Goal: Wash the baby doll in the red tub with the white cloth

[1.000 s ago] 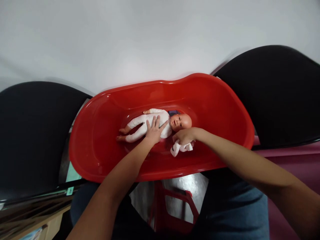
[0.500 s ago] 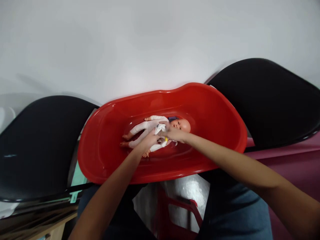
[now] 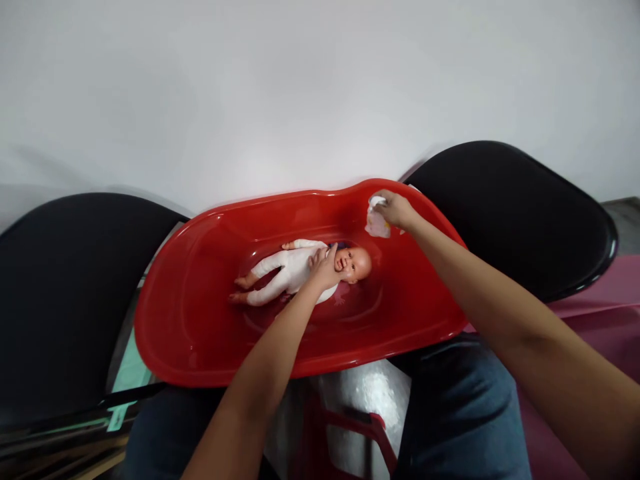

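Steadying a baby doll point(image 3: 285, 273) lying face-up in the middle of a red plastic baby bathtub point(image 3: 170, 333), the left hand point(image 3: 324, 267) rests slightly open against its chin point(image 3: 340, 269), while the right hand point(image 3: 395, 210) pinches a white washcloth point(image 3: 377, 221) near the far rim point(image 3: 310, 192), well apart from the doll.

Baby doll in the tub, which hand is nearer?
Left. The left hand rests on the baby doll's chest, under its chin; the right hand is apart, near the tub's far rim, gripping a white cloth.
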Available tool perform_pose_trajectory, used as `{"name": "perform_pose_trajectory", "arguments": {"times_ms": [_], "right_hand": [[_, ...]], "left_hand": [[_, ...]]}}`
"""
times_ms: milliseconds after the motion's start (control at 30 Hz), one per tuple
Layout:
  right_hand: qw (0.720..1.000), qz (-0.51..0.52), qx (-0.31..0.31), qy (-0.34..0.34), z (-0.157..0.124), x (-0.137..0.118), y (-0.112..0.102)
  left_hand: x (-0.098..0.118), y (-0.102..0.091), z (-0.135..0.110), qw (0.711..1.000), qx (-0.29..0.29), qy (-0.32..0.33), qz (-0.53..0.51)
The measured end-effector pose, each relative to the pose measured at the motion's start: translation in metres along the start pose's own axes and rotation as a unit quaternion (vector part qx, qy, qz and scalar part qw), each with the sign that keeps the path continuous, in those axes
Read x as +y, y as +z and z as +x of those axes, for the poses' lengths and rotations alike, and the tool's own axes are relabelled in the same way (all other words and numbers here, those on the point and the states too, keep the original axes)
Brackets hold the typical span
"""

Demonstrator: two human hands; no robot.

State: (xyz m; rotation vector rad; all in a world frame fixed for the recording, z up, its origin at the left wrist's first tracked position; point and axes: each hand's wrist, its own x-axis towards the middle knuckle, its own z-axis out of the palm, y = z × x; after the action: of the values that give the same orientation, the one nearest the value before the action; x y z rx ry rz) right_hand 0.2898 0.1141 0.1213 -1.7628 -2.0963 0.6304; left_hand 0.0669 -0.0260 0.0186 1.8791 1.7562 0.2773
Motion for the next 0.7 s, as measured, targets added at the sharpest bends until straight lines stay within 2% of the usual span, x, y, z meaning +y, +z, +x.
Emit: {"name": "perform_pose_trajectory", "arguments": {"times_ms": [67, 133, 267, 333, 467, 633, 700], "right_hand": [[0.995, -0.033, -0.087, 0.046, -0.003, 0.021, 0.008], [0.980, -0.041, -0.183, 0.069, -0.011, 0.030, 0.026], [0.945, -0.009, -0.321, 0.068, -0.025, 0.024, 0.062], [0.934, 0.022, -0.350, 0.061, -0.027, 0.019, 0.069], [0.930, 0.046, -0.354, 0.089, -0.028, 0.016, 0.071], [0.916, -0.017, -0.363, 0.170, -0.023, 0.024, 0.077], [0.906, -0.036, -0.385, 0.173, -0.021, 0.027, 0.078]], "left_hand": [[0.000, 0.012, 0.007, 1.000, -0.012, 0.001, -0.001], [-0.006, 0.022, 0.012, 1.000, -0.022, 0.009, 0.008], [-0.022, 0.033, 0.016, 0.999, -0.014, 0.021, 0.031], [-0.025, 0.034, 0.015, 0.999, -0.007, 0.022, 0.036], [-0.025, 0.034, 0.013, 0.999, -0.008, 0.030, 0.043], [-0.025, 0.034, 0.014, 0.998, -0.018, 0.036, 0.048], [-0.025, 0.035, 0.014, 0.998, -0.020, 0.038, 0.051]]}}
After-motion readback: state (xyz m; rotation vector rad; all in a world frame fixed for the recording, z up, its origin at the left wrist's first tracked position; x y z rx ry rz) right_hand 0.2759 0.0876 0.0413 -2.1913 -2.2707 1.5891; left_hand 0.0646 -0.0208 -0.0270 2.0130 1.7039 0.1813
